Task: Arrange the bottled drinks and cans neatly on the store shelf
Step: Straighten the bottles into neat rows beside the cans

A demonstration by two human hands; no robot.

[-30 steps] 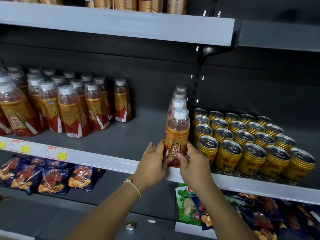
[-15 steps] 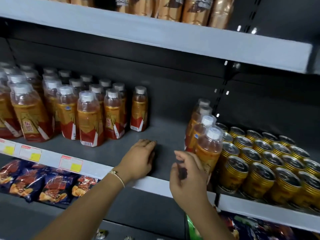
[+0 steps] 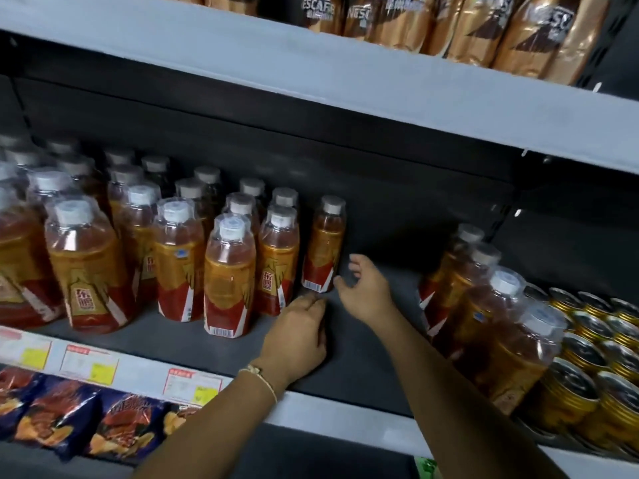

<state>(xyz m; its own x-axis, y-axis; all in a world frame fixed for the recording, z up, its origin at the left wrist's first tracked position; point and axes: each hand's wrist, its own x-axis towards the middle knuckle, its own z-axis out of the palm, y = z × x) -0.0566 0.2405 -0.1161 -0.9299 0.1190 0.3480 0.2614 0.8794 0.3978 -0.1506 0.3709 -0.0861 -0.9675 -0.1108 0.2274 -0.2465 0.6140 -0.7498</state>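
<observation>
Several orange drink bottles with white caps stand in a cluster [image 3: 230,274] on the left of the dark shelf [image 3: 366,357]. One lone bottle [image 3: 324,245] stands at the cluster's right, farther back. My right hand [image 3: 366,288] is spread just right of its base, thumb near the label, fingers not closed around it. My left hand [image 3: 301,335] rests flat on the shelf in front of it, holding nothing. A single row of the same bottles [image 3: 498,316] runs front to back on the right, next to several gold cans [image 3: 601,354].
The shelf above [image 3: 311,63] carries gold coffee bottles [image 3: 449,19]. Price tags [image 3: 192,387] line the shelf's front edge. Snack bags [image 3: 65,413] lie on the shelf below. A bare strip of shelf separates the left cluster from the right row.
Both hands left the front bottle of the right row and moved left. The right hand now reaches the lone bottle; the left lies on the shelf. The view shifted left and closer.
</observation>
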